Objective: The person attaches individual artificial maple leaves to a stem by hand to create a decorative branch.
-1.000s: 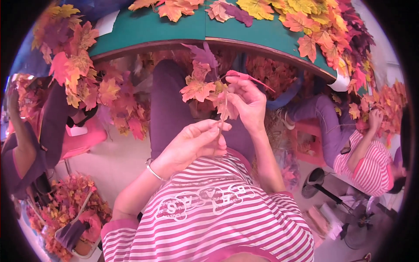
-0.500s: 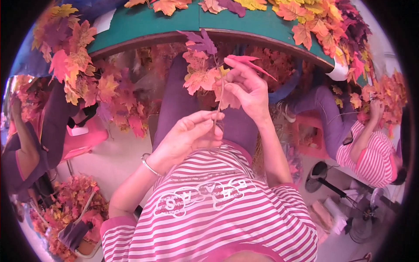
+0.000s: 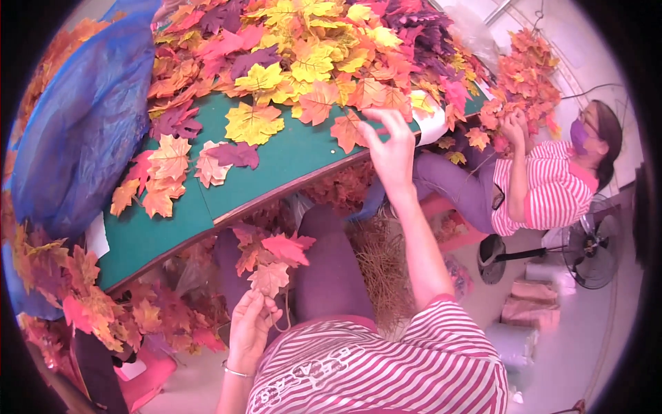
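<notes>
Leaves (image 3: pixel 314 62) in yellow, orange, red and purple lay heaped across the far side of the green table (image 3: pixel 296 155). Below its near edge, over the person's lap, the left hand (image 3: pixel 254 319) held a leaf sprig (image 3: pixel 267 278), its thumb and fingers pinched together just under the lowest, pale leaf. The sprig bore at least 3 leaves, with a bright red leaf (image 3: pixel 288 249) above the pale leaf; overlap hid the exact count. A thin brown stem (image 3: pixel 287 310) curved beside the hand, bare along the part that showed, so the sprig looked only partly leafed.

The right hand (image 3: pixel 396 155) reached over the table edge, thumb and forefinger parted at the rim of an orange leaf (image 3: pixel 347 131). Whether they touched it, I could not tell; no leaf was clearly gripped there.

Plenty of loose leaves remained: besides the heap, a yellow leaf (image 3: pixel 254 124), a purple leaf (image 3: pixel 234 154) and a small peach cluster (image 3: pixel 167 159) lay nearer the front. Many brown twigs (image 3: pixel 376 269) stood below, right of the person's knees. A blue plastic bag (image 3: pixel 83 131) bulged at the left, and 1 co-worker (image 3: pixel 545 190) sat at the right beside more leaves.
</notes>
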